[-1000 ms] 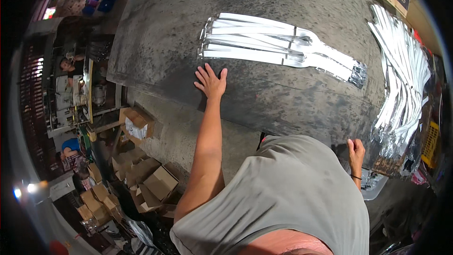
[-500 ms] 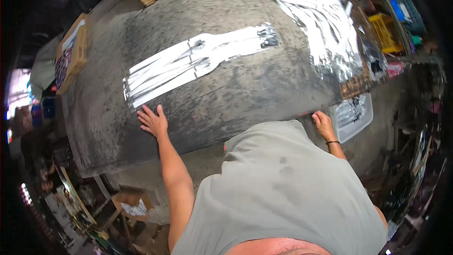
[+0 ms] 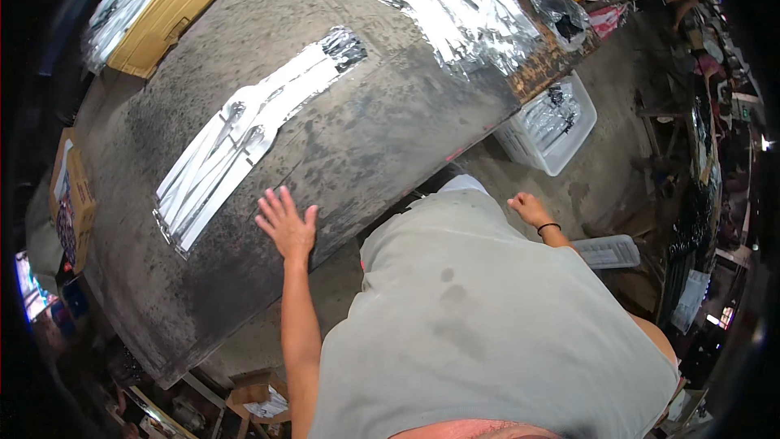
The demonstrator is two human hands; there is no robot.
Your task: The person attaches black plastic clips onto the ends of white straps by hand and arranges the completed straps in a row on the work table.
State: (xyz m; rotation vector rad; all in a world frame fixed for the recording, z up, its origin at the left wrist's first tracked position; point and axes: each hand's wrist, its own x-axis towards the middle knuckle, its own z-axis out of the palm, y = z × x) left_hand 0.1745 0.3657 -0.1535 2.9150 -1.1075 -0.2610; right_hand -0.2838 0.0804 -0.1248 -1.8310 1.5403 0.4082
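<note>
Left hand [image 3: 286, 223] lies spread, holding nothing, on the worktable [image 3: 366, 138]; right hand [image 3: 530, 210] grip unclear.

Dark worn table [image 3: 366, 138], silver foil strips [image 3: 244, 134], foil heap [image 3: 455, 0], yellow box [image 3: 158, 20]

Shirt: the person is wearing a loose, grey-green, short-sleeved fabric shirt [image 3: 487, 317], which is filling much of the lower picture.
Shirt marks: a few small darker spots are showing on the cloth near its middle, and soft folds are running across it.
Arms: both forearms are showing bare, with no sleeves reaching them.
Left hand [image 3: 286, 223]: it is wearing no glove, ring or band that can be made out.
Right hand [image 3: 530, 209]: it is also going ungloved.
Wrist: a thin dark band [image 3: 549, 228] is circling the right wrist.
</note>
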